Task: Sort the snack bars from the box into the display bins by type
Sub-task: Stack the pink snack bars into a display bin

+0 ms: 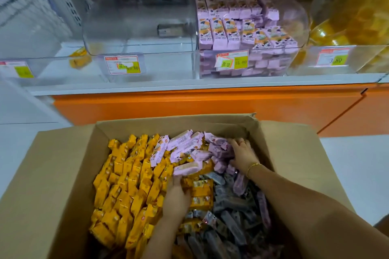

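An open cardboard box holds yellow snack bars on its left, pink bars heaped at the far middle and dark grey bars on the right. My left hand reaches in at the centre, its fingertips under the near edge of the pink heap. My right hand cups the heap's right side, fingers curled against the pink bars. Above, a clear bin is stacked with pink bars. The clear bin to its left holds one dark bar.
A bin with yellow packs stands at the right, and another bin at far left holds one yellow pack. Price tags hang on the bin fronts. An orange counter front runs between the shelf and the box.
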Action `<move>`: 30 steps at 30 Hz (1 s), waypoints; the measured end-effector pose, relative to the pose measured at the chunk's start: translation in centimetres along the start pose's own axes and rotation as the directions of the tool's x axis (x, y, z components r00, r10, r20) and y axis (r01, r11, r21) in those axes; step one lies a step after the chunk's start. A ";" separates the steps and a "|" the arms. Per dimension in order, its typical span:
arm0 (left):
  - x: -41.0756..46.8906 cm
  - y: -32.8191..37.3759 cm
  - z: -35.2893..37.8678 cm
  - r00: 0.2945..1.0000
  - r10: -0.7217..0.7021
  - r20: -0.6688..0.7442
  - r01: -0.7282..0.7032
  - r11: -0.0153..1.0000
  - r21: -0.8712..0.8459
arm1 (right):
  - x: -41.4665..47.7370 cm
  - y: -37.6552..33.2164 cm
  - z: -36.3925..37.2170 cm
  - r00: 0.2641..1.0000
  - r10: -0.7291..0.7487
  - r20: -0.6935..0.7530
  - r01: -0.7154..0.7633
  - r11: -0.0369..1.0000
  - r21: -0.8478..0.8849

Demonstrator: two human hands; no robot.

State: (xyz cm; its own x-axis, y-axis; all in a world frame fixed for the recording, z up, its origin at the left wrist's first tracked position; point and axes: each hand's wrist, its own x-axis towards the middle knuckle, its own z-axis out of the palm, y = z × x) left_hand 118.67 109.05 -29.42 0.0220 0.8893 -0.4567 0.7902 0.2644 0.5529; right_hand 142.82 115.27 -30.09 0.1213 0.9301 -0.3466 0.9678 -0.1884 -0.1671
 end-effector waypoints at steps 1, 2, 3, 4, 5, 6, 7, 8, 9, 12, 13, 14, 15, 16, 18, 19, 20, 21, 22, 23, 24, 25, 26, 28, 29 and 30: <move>-0.1 -0.2 0.2 1.000 -0.025 0.019 0.025 1.000 -0.012 | 0.4 0.0 0.7 1.000 -0.008 -0.019 0.007 1.000 -0.025; -0.1 -0.4 0.4 0.999 -0.042 0.023 0.042 0.999 -0.020 | 0.9 -0.1 1.3 0.999 -0.021 -0.041 0.018 0.998 -0.052; -0.2 -0.5 0.5 0.999 -0.049 0.019 0.050 0.998 -0.026 | 1.4 -0.1 1.7 0.998 -0.033 -0.059 0.028 0.997 -0.075; -0.1 -0.6 0.6 0.999 -0.047 0.016 0.047 0.998 -0.033 | 2.0 -0.1 1.9 0.996 -0.043 -0.076 0.036 0.995 -0.095; 0.0 -0.8 0.7 0.999 -0.045 0.018 0.046 0.998 -0.038 | 2.5 -0.1 2.1 0.995 -0.055 -0.084 0.044 0.991 -0.123; 0.1 -0.9 0.7 0.999 -0.048 0.020 0.048 0.998 -0.043 | 2.8 -0.2 2.2 0.993 -0.075 -0.089 0.059 0.984 -0.165; 0.1 -0.8 0.7 0.998 -0.060 0.027 0.062 0.997 -0.049 | 3.0 -0.2 2.4 0.991 -0.104 -0.090 0.083 0.974 -0.212; 0.2 -0.7 0.6 0.997 -0.076 0.032 0.077 0.995 -0.058 | 3.2 -0.2 2.7 0.986 -0.141 -0.092 0.114 0.962 -0.249; 0.2 -0.5 0.5 0.995 -0.091 0.041 0.094 0.993 -0.070 | 3.2 -0.2 2.9 0.980 -0.172 -0.099 0.140 0.952 -0.272; 0.4 1.0 -0.3 0.983 -0.143 0.116 0.158 0.978 -0.134 | 3.0 -0.3 2.4 0.974 -0.202 -0.101 0.164 0.940 -0.299; 0.3 1.6 -0.6 0.977 -0.154 0.146 0.174 0.975 -0.138 | 2.8 -0.4 1.8 0.975 -0.209 -0.078 0.177 0.937 -0.300; 0.2 2.3 -1.2 0.971 -0.158 0.179 0.181 0.976 -0.118 | 2.6 -0.7 0.9 0.975 -0.213 -0.056 0.188 0.937 -0.295; 0.1 3.0 -1.7 0.967 -0.154 0.201 0.177 0.979 -0.098 | 2.2 -1.0 0.0 0.974 -0.224 -0.040 0.202 0.934 -0.295; 0.0 3.4 -2.2 0.969 -0.142 0.202 0.166 0.980 -0.107 | 1.8 -1.5 -1.0 0.966 -0.256 -0.035 0.235 0.928 -0.291; -0.2 4.7 -3.0 0.967 -0.133 0.219 0.198 0.930 -0.310 | 0.4 -2.5 -3.3 0.928 -0.371 -0.039 0.351 0.903 -0.247; -0.5 5.7 -3.5 0.945 -0.149 0.292 0.280 0.830 -0.482 | -0.6 -3.0 -4.4 0.893 -0.447 -0.049 0.427 0.877 -0.222; -0.6 6.7 -3.8 0.919 -0.139 0.370 0.356 0.696 -0.624 | -1.9 -3.5 -5.6 0.829 -0.549 -0.106 0.522 0.829 -0.201; -0.8 7.7 -4.2 0.899 -0.119 0.421 0.405 0.589 -0.699 | -3.2 -3.9 -6.6 0.739 -0.651 -0.173 0.618 0.758 -0.209; -1.1 8.6 -4.6 0.896 -0.100 0.434 0.413 0.547 -0.728 | -4.6 -4.3 -7.6 0.646 -0.724 -0.243 0.692 0.689 -0.215; -1.5 9.3 -4.9 0.903 -0.070 0.424 0.397 0.515 -0.760 | -6.0 -4.6 -8.3 0.578 -0.764 -0.285 0.747 0.637 -0.191; -2.0 9.9 -5.4 0.907 -0.008 0.420 0.379 0.449 -0.809 | -7.4 -4.8 -9.0 0.555 -0.779 -0.293 0.783 0.608 -0.134; -2.6 10.5 -5.9 0.903 0.071 0.423 0.373 0.358 -0.856 | -8.9 -5.0 -9.8 0.555 -0.777 -0.296 0.799 0.597 -0.068; -3.4 11.0 -6.6 0.892 0.147 0.428 0.382 0.265 -0.886 | -10.3 -5.0 -10.6 0.558 -0.774 -0.300 0.809 0.588 -0.011; -4.8 11.8 -7.7 0.862 0.254 0.439 0.411 0.157 -0.898 | -12.9 -4.7 -12.3 0.557 -0.759 -0.337 0.819 0.569 0.072; -5.3 12.2 -8.0 0.861 0.279 0.426 0.396 0.159 -0.904 | -14.0 -4.4 -13.1 0.563 -0.743 -0.363 0.819 0.562 0.119; -5.7 12.5 -8.1 0.871 0.290 0.396 0.361 0.168 -0.917 | -15.0 -4.2 -14.1 0.578 -0.716 -0.391 0.811 0.557 0.180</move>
State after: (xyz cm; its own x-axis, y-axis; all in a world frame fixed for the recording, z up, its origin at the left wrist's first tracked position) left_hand 123.46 110.32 -14.26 0.4911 0.7038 -0.5133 -0.4209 0.7076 0.5675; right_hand 140.08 106.52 -11.18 -0.5362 0.7962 0.2802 0.5978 0.5926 -0.5399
